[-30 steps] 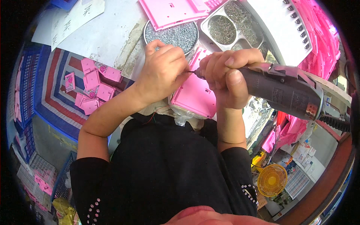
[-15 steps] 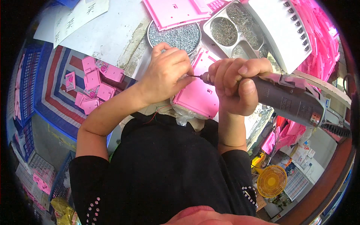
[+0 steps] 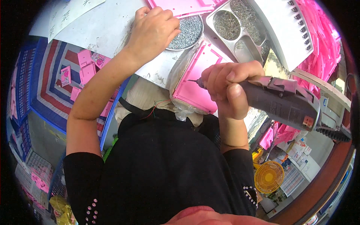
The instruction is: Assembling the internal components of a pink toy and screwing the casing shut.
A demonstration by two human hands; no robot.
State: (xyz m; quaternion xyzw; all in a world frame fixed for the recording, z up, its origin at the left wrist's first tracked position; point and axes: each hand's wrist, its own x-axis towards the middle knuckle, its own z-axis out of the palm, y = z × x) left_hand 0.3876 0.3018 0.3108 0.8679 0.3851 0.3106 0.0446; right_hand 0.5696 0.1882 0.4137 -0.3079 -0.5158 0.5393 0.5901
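Observation:
My right hand (image 3: 230,84) is wrapped round a dark grey electric screwdriver (image 3: 279,101), which lies almost level with its thin bit pointing left. Below the bit lies a pink plastic panel (image 3: 193,88) with raised edges, on a padded support wrapped in clear plastic. My left hand (image 3: 155,32) is at the left rim of a round metal bowl of small silvery screws (image 3: 187,33). Its fingers are curled, with the tips hidden, so anything in them cannot be made out.
More pink panels (image 3: 183,7) lie behind the bowl. A metal tray (image 3: 242,50) of small metal parts stands right of it. At left, a blue crate (image 3: 48,97) with a striped lining holds pink pieces. Pink parts (image 3: 322,48) are heaped far right; a yellow basket (image 3: 269,177) sits lower right.
My left hand has moved from the screwdriver's tip up and left to the bowl of screws. The screwdriver has shifted slightly left and down, and its bit now shows bare.

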